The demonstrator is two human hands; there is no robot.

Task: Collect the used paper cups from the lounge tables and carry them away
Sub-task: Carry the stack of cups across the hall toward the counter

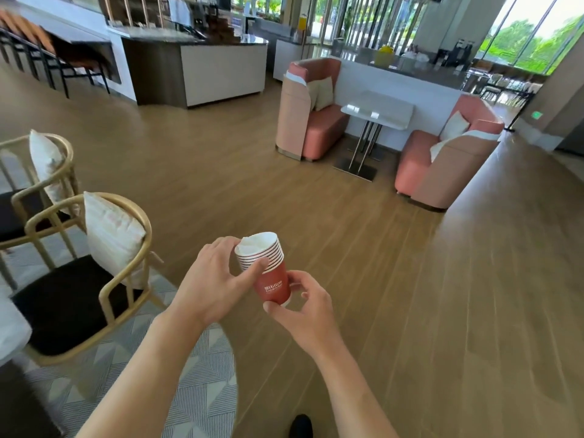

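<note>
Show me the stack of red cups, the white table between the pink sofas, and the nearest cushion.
stack of red cups point(274, 284), head view, red side wall
white table point(384, 110), head view, bare tabletop
nearest cushion point(110, 235), head view, front face

Lounge furniture on a wooden floor point(347, 248)

Two pink sofas point(316, 121) point(442, 165) are placed at both sides of a white table point(379, 112). Two gold-framed chairs point(94, 279) point(34, 191) with white cushions are seen at left, on a patterned grey rug point(189, 390).

"Hilton" in white letters, with a smaller, blurred line beneath, on the red paper cup stack point(274, 286).
</note>
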